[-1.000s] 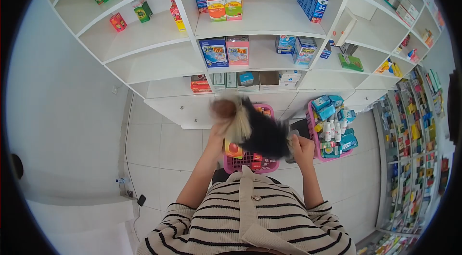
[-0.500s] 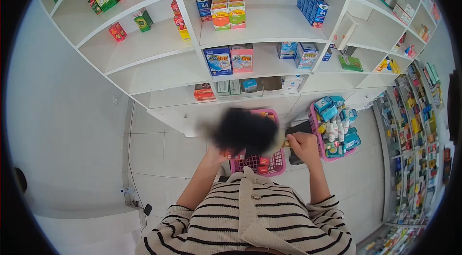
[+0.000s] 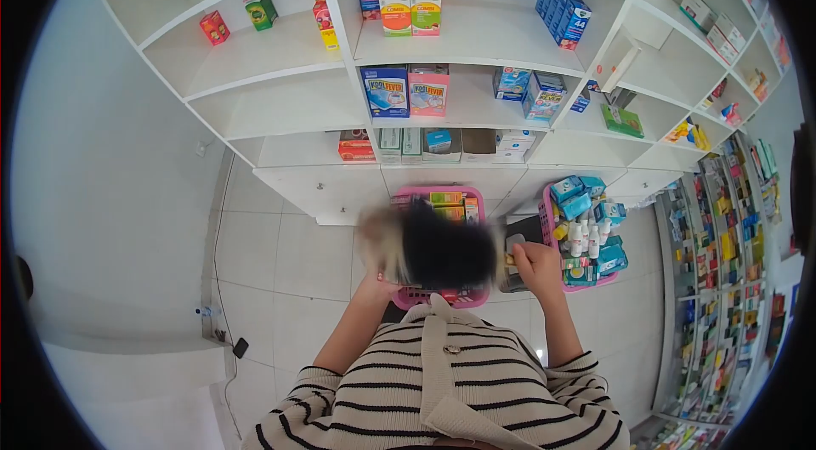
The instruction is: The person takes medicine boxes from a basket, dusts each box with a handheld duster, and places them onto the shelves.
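My right hand [image 3: 537,265] is closed round the short handle of a feather duster. The duster [image 3: 450,254] has black feathers with beige tufts at its ends, smeared by motion. It reaches leftward from my right hand to above my left hand. My left hand [image 3: 376,287] is raised at the duster's lower left, its fingers mostly covered by feathers. A small red and white patch shows at those fingers; what it belongs to is hidden. Below the duster, a pink basket [image 3: 481,199] on the floor holds boxes [image 3: 447,198], partly covered.
A second pink basket [image 3: 547,216] with blue packs and white bottles [image 3: 585,239] stands at the right. White shelves [image 3: 463,33] with medicine boxes rise in front. Stocked shelving [image 3: 722,280] lines the far right. A cable [image 3: 217,254] runs along the left floor.
The feathers have swept slightly down and right, baring more boxes at the basket's top. My left hand has shifted slightly down and left; red boxes seen beside it are now covered.
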{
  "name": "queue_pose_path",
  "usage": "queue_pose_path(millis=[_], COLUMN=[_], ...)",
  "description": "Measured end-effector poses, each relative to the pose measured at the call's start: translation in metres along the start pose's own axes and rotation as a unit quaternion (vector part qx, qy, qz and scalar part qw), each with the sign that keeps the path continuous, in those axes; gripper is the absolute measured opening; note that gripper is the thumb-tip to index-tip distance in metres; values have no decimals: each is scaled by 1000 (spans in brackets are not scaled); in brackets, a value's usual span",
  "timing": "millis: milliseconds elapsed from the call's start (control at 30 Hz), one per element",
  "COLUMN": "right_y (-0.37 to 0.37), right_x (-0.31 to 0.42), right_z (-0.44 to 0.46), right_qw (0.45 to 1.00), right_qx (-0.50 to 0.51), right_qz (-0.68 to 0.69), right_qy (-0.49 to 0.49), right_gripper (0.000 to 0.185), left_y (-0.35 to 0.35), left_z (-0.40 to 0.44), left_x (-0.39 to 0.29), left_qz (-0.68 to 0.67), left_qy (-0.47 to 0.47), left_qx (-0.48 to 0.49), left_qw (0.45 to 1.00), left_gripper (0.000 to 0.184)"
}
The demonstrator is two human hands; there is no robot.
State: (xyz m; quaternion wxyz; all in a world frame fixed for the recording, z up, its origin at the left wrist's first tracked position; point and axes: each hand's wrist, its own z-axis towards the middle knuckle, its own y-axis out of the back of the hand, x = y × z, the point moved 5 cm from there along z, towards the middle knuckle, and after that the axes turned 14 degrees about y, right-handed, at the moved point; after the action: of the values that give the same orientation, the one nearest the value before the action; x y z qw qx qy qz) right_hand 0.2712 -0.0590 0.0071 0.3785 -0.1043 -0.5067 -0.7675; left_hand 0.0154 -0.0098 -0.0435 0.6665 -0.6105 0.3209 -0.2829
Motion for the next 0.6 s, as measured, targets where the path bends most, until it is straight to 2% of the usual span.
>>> queue_pose_path(millis=[33,67,100,133,167,200,233,300,367,433,467,500,533,600], right_y=[2,4,5,5,4,4,7,12,13,10,11,8,4,0], right_x=[-5,-6,-7,-7,-9,-16,-23,-25,-18,-5,-3,1,4,1], right_z=[-4,-4,-4,-5,-7,-9,-11,-10,-8,-6,-6,-5,-4,-6], right_qw=[999,999,1000,1000,1000,999,997,998,999,997,997,1000,1000,1000], right_qx=[-45,-41,-15,11,13,-17,-47,-34,-21,-62,-64,-21,21,-1], right_qz=[0,1,13,24,25,14,3,-9,-20,16,16,-1,-19,-14], right_qy=[-24,-22,-6,8,7,-30,-66,-46,-31,-32,-35,-16,3,-10], right_gripper=[31,31,31,31,31,31,31,31,31,31,31,30,29,29], left_y=[16,25,35,40,26,22,24,29,35,37,32,27,19,16], left_z=[0,-2,-7,-7,-7,-5,-6,-9,-6,-3,1,5,6,9], left_x=[-1,-1,-3,-5,3,15,17,22,17,14,15,17,19,18], left_qz=[78,212,413,645,373,62,61,122,174,128,76,23,21,49], left_qy=[-23,-53,-91,-125,-105,-74,-75,-16,-29,15,0,-14,-8,12], left_qx=[-54,-111,-173,-191,-179,-146,-146,-92,-226,-170,-160,-150,-129,-98], left_qw=[995,970,889,729,904,984,985,988,958,977,984,988,991,994], left_gripper=[55,54,53,52,50,49,49,49,63,65,59,53,54,56])
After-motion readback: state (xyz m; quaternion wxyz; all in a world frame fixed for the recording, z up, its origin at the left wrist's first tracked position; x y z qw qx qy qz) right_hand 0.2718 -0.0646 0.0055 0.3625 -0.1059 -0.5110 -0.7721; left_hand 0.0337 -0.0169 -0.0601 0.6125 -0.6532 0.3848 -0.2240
